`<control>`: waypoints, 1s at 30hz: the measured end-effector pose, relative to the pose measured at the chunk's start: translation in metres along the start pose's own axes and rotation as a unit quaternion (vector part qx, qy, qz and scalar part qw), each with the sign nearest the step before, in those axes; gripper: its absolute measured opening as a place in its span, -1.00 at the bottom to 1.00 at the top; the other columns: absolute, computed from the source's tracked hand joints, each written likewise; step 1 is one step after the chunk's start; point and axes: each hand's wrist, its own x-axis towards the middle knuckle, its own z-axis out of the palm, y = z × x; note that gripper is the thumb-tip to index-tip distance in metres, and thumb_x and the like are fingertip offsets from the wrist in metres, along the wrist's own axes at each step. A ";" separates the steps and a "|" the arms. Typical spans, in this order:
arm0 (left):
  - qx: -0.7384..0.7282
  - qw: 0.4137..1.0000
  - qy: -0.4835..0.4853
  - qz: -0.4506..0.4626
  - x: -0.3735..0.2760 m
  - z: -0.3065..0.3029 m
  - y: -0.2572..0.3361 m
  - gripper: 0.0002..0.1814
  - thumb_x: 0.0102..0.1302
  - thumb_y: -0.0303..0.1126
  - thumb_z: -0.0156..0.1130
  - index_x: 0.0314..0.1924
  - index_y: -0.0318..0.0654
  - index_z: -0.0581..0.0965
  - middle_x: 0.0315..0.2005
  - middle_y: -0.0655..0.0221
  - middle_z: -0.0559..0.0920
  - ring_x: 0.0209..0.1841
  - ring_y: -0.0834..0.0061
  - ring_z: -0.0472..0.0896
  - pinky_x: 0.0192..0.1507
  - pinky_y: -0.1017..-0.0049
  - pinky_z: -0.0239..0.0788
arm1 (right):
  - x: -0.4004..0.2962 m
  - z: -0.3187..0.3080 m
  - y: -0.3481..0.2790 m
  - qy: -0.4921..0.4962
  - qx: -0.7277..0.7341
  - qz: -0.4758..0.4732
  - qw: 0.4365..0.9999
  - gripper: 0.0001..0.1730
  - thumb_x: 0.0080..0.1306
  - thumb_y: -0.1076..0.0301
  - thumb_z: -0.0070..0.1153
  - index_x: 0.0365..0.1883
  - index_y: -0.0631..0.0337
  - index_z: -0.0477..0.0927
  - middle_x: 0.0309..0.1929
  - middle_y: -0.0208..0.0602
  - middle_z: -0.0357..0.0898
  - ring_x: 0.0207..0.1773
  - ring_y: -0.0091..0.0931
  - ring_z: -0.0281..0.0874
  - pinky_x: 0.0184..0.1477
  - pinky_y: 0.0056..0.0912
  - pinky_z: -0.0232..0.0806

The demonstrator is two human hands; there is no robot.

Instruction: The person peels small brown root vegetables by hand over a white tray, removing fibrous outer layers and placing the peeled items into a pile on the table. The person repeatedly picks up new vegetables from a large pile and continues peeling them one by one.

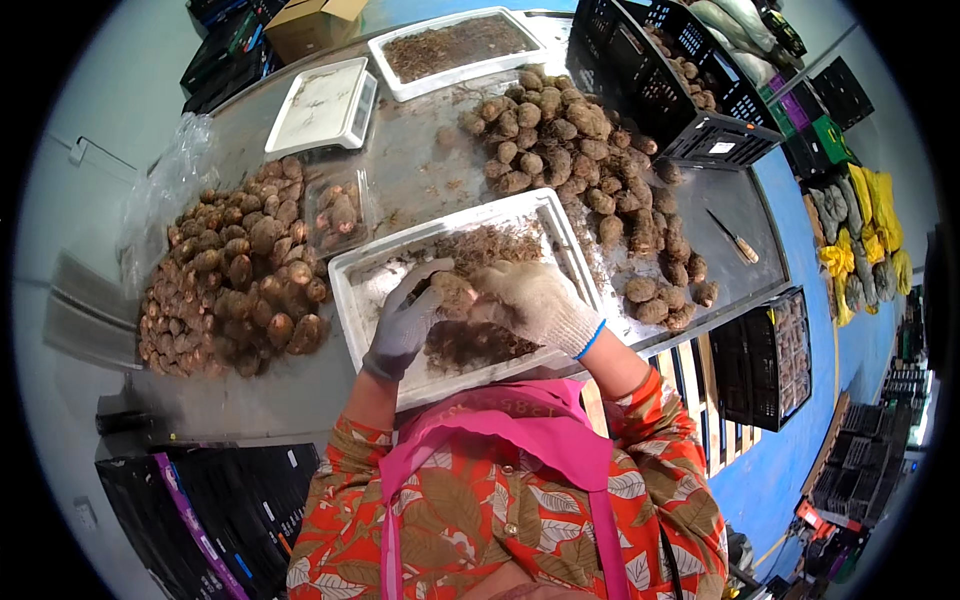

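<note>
My left hand [409, 322], in a grey glove, is closed around a brown taro corm [453, 295] with a pinkish end. Against the corm's right side is my right hand [534, 301], in a cream knitted glove with a blue cuff edge; its fingers are partly hidden and blurred. Both hands are over a white plastic tray [346, 300] holding brown fibrous peelings [491, 247]. A large heap of hairy taro corms [559, 135] lies beyond the tray to the right. Smoother corms with pink ends [240, 277] are heaped at the left, beside a clear plastic box of corms [337, 210].
A white scale [319, 105] and another tray of peelings [457, 49] stand at the back of the metal table [405, 176]. A black crate [637, 75] is at the back right. A knife with a wooden handle [739, 240] lies near the right edge.
</note>
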 end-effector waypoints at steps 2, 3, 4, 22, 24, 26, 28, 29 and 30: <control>0.101 0.995 -0.009 0.004 0.002 -0.014 -0.007 -0.59 0.47 -0.43 0.07 0.27 -0.38 0.40 0.14 0.25 0.52 0.18 0.46 0.50 0.24 0.43 0.32 | 0.001 -0.001 0.002 -0.073 -0.048 -0.030 0.996 -0.62 0.31 0.01 0.16 -0.35 0.20 0.56 -0.42 -0.10 0.54 -0.29 -0.09 0.59 -0.30 0.00 0.39; 0.152 0.988 -0.015 0.005 0.004 -0.013 -0.004 -0.59 0.46 -0.44 0.08 0.27 -0.38 0.41 0.14 0.27 0.52 0.18 0.49 0.48 0.26 0.46 0.28 | 0.000 0.001 0.003 -0.077 -0.044 -0.037 0.995 -0.63 0.31 0.03 0.16 -0.34 0.19 0.56 -0.42 -0.11 0.55 -0.29 -0.10 0.59 -0.31 0.00 0.39; 0.212 0.977 -0.005 0.026 0.003 -0.010 0.000 -0.59 0.45 -0.45 0.08 0.26 -0.39 0.41 0.14 0.28 0.52 0.17 0.50 0.48 0.26 0.46 0.28 | -0.001 0.002 0.003 -0.080 -0.041 -0.044 0.995 -0.65 0.32 0.04 0.16 -0.34 0.19 0.56 -0.42 -0.12 0.55 -0.29 -0.11 0.60 -0.31 -0.01 0.40; 0.382 0.907 0.053 0.171 -0.001 0.012 0.009 -0.57 0.07 -0.64 0.35 -0.01 -0.27 0.54 0.05 0.30 0.56 0.14 0.45 0.50 0.25 0.43 0.27 | -0.001 0.013 -0.008 0.047 -0.046 0.110 0.992 -0.72 0.25 0.19 0.26 -0.24 0.20 0.57 -0.39 -0.11 0.59 -0.29 -0.13 0.62 -0.23 -0.13 0.44; 0.442 0.879 0.035 0.179 0.000 0.010 0.010 -0.57 0.04 -0.65 0.38 -0.03 -0.26 0.56 0.05 0.30 0.57 0.13 0.44 0.51 0.24 0.44 0.29 | 0.003 0.019 0.002 0.036 -0.117 0.029 0.992 -0.84 0.17 0.30 0.20 -0.39 0.17 0.52 -0.48 -0.14 0.52 -0.36 -0.11 0.57 -0.33 -0.05 0.39; 0.450 0.870 0.041 0.197 -0.001 0.011 0.012 -0.56 0.04 -0.65 0.40 -0.03 -0.26 0.57 0.05 0.30 0.57 0.13 0.45 0.51 0.22 0.43 0.31 | 0.002 0.020 -0.007 0.015 -0.092 0.035 0.995 -0.82 0.05 0.35 0.20 -0.41 0.18 0.50 -0.47 -0.14 0.52 -0.34 -0.11 0.57 -0.31 -0.03 0.41; 0.432 0.879 0.066 0.191 -0.002 0.011 0.008 -0.56 0.06 -0.64 0.40 -0.01 -0.27 0.57 0.05 0.31 0.56 0.14 0.46 0.51 0.23 0.42 0.32 | -0.004 0.030 -0.013 0.026 -0.024 -0.045 0.998 -0.78 -0.05 0.36 0.19 -0.41 0.19 0.48 -0.46 -0.15 0.53 -0.31 -0.09 0.57 -0.29 -0.02 0.42; 0.410 0.891 0.087 0.175 -0.002 0.008 0.002 -0.57 0.08 -0.63 0.40 0.00 -0.28 0.56 0.06 0.31 0.56 0.14 0.46 0.51 0.24 0.42 0.31 | -0.004 0.042 -0.014 0.001 -0.013 -0.067 0.998 -0.74 -0.10 0.36 0.18 -0.40 0.19 0.49 -0.44 -0.17 0.54 -0.32 -0.09 0.58 -0.30 -0.03 0.43; 0.386 0.902 0.108 0.159 -0.001 0.008 0.001 -0.57 0.10 -0.62 0.40 0.01 -0.28 0.55 0.06 0.31 0.56 0.15 0.46 0.50 0.25 0.42 0.30 | -0.006 0.044 -0.018 -0.015 0.002 -0.057 0.998 -0.78 -0.02 0.32 0.21 -0.42 0.19 0.50 -0.45 -0.17 0.55 -0.33 -0.08 0.58 -0.30 -0.04 0.43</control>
